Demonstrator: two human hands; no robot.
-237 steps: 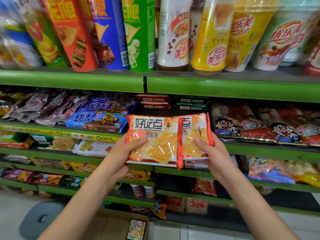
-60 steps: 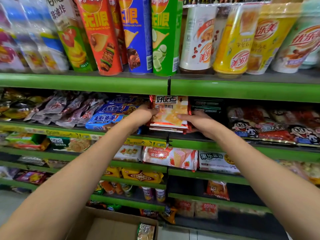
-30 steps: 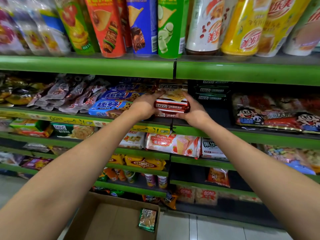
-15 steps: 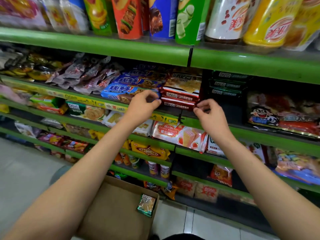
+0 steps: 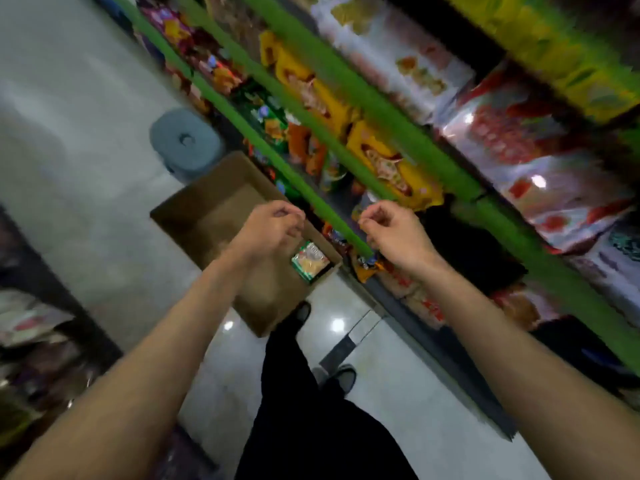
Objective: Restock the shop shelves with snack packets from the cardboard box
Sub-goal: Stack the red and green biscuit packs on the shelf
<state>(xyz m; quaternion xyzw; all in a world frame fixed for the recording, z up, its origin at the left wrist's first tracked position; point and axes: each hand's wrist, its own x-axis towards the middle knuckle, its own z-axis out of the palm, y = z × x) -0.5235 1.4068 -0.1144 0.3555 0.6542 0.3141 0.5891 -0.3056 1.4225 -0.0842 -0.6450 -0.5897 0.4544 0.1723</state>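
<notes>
left hand (image 5: 268, 226): hovering over the cardboard box (image 5: 207, 216), fingers loosely curled, holding nothing
right hand (image 5: 394, 233): hanging level with the left one, just in front of the lowest green shelf edge (image 5: 311, 199), fingers loosely curled and holding nothing
cardboard box: sitting open on the pale tiled floor (image 5: 86, 168) beside the shelves
snack packet (image 5: 310, 261): lying in the box's corner nearest the shelves, green-edged
grey stool (image 5: 185, 142): standing on the floor just beyond the box
shelves: running diagonally across a blurred, tilted view, carrying yellow packets (image 5: 388, 164) and red-and-silver bags (image 5: 526, 157)
person's legs: showing below in black trousers (image 5: 311, 410) and dark shoes
</notes>
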